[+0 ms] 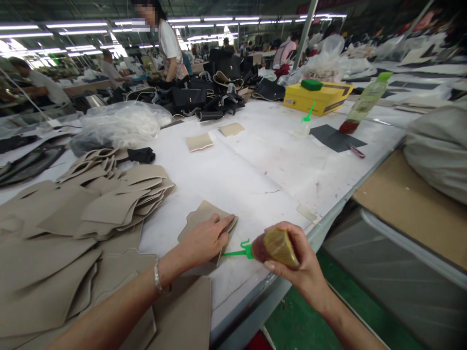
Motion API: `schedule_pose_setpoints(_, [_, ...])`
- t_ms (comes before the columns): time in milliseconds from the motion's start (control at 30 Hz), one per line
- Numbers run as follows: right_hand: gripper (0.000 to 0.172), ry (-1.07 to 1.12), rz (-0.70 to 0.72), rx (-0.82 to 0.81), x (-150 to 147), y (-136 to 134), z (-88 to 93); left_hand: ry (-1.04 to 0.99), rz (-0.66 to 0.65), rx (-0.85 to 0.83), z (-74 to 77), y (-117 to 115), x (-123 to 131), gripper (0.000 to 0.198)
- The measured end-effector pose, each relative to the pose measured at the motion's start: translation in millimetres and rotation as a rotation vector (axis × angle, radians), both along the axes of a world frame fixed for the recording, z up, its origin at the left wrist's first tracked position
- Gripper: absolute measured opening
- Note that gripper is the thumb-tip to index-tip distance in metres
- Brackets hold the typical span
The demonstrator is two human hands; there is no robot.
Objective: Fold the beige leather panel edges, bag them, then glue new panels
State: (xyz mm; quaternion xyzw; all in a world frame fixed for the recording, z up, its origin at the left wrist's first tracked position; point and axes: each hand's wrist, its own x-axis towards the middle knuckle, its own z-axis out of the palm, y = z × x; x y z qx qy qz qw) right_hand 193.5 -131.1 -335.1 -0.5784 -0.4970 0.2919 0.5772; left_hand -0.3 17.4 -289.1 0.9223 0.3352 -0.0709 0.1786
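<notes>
My right hand [299,267] is wrapped round a glue bottle [275,248] with yellowish-brown contents, tilted on its side. Its thin green nozzle [235,253] points left and reaches the right edge of a beige leather piece [200,218] on the white table. My left hand [207,238] lies on that piece, index finger stretched toward its upper right corner and the other fingers partly curled; a bracelet circles the wrist. Left of it, a big heap of similar beige pieces [109,204] covers the table. Two small beige pieces [200,142] [231,129] lie farther back.
A yellow box [314,97] with a green block on top, a small bottle [302,127], a tilted green-capped bottle [365,104] and a dark sheet [333,137] stand at the back right. Black bags [189,97] and clear plastic [120,124] are behind. People work beyond.
</notes>
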Motion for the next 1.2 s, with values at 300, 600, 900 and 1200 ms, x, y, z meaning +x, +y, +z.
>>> schedule_pose_setpoints(300, [0.057,0.05,0.053,-0.015,-4,-5,-1.4,-0.026,-0.006,-0.017,-1.3,0,-1,0.052])
schedule_pose_setpoints(600, [0.058,0.069,0.065,0.001,-7,-7,-5.0,-0.031,-0.003,-0.032,-1.6,0,-1,0.051])
schedule_pose_setpoints(900, [0.059,-0.018,-0.128,0.074,18,10,-13.2,-0.035,0.007,-0.064,4.1,-1,0,0.048])
schedule_pose_setpoints(1200, [0.057,0.072,0.029,-0.005,5,4,-5.9,-0.022,0.003,-0.047,2.1,0,0,0.051])
